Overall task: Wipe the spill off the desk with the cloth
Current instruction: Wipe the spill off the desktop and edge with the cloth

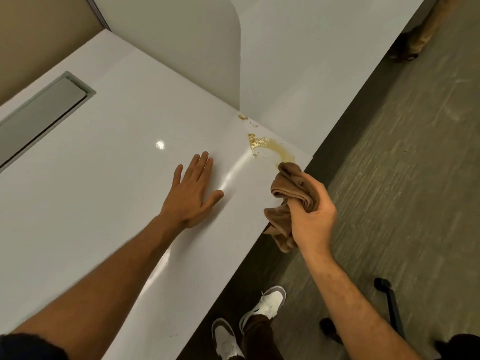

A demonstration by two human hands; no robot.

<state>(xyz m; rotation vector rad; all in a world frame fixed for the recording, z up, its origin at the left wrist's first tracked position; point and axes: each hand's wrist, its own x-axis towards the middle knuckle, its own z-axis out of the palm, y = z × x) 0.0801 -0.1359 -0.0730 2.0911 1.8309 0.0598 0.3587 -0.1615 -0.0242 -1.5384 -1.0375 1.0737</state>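
— While the left hand (191, 193) lies flat, fingers spread, on the desk (104, 178), what's the right hand (311, 214) doing?
— Clenched around the bunched cloth (288, 193); the spill (270, 146) sits just beyond its top fold.

**One head-worn view, looking steeply down**

A single wide-angle camera sits on the person's head (there is no second view to overlap with). It faces forward and sharply downward, close above the white bench (117, 157), whose edge runs diagonally through the picture. Both forearms reach in from the bottom edge. The floor (389, 178) fills the right side, and the person's own shoes (265, 307) show almost directly beneath the lens.
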